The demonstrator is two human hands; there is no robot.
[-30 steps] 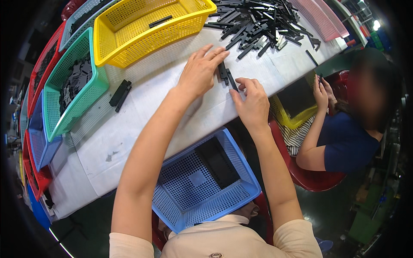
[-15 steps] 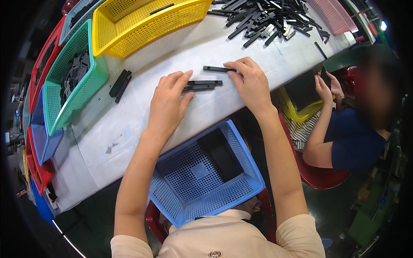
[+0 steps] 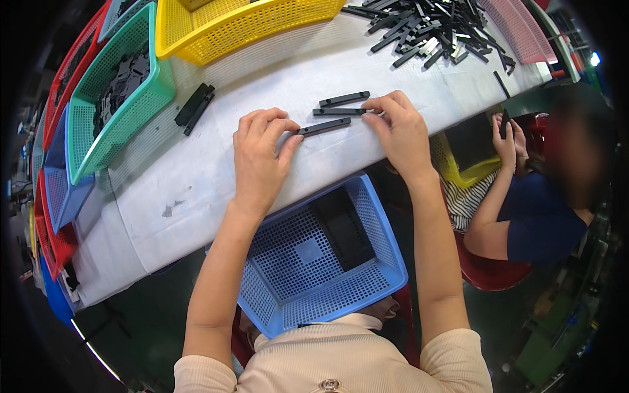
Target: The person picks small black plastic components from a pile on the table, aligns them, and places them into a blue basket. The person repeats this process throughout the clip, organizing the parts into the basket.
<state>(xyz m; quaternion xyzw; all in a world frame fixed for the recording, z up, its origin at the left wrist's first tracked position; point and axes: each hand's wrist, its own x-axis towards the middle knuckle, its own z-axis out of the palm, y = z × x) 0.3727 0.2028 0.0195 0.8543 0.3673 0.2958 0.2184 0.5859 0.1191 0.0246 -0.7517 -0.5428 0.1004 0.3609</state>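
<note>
- With left hand [image 3: 261, 157], pinching near bar [image 3: 327, 126] at its left end — extending rightward.
- With right hand [image 3: 403, 137], pinching middle bar [image 3: 337, 111] at its right end — extending leftward.

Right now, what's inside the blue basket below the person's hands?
In the blue basket, a flat black piece lies along the right side. The holey floor shows beside it. Anything under that piece is covered, so I can't tell.
</note>
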